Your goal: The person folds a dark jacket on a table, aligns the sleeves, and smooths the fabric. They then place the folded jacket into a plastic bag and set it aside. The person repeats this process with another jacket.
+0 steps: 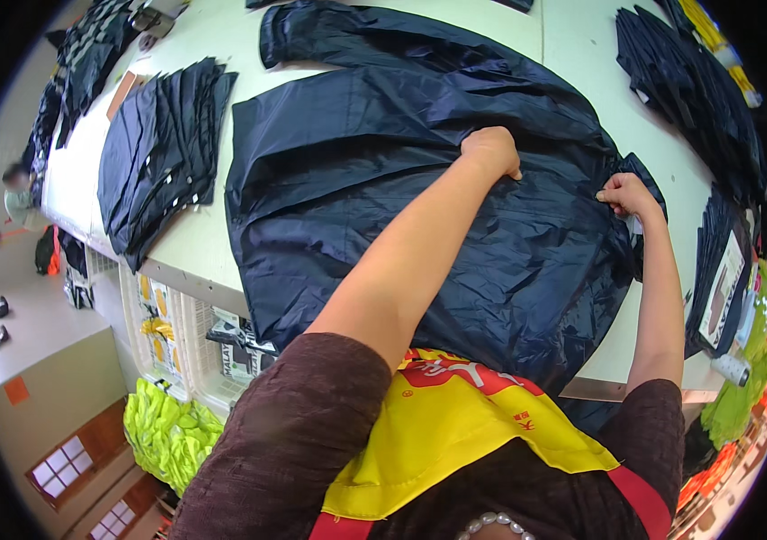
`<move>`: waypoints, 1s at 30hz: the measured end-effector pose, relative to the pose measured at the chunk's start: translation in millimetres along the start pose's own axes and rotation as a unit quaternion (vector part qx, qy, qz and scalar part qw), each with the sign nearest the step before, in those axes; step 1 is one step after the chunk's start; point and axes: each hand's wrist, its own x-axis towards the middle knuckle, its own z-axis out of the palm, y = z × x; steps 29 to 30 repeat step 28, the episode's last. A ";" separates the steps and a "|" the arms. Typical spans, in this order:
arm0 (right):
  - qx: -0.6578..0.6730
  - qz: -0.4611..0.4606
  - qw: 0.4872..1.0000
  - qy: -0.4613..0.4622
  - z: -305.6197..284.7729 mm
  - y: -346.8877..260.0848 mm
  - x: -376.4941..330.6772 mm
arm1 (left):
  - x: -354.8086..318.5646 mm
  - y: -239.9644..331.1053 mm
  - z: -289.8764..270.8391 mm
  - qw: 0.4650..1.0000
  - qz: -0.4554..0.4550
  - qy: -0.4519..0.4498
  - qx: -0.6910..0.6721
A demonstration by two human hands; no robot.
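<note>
**Navy jacket spread flat, both hands on it**

Pale and long, the surface (572,54) runs away toward the far end of the room, its edges bowed by the lens. A dark navy jacket (383,180) lies spread across it, right in front of the person; its near hem hangs over the edge and is lost behind a yellow apron (455,432). The left hand (491,148) rests knuckles-up on the middle of the jacket, fingers curled under, so I cannot tell whether it pinches cloth or merely presses. The right hand (624,193) is closed on the jacket's right edge, gripping a fold there. A stack (163,144) of folded dark pieces lies well to the left, fanned out. More dark pieces (689,90) are heaped at the right, partly cut off by the black rim. Under the surface, a white crate (176,333) and bright green cloth (167,432) show, their contents hard to make out.
</note>
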 end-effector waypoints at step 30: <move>-0.086 -0.503 0.798 0.320 289.4 -208.6 -44.0 | -123.3 -377.5 -130.9 0.907 -0.243 0.332 -0.091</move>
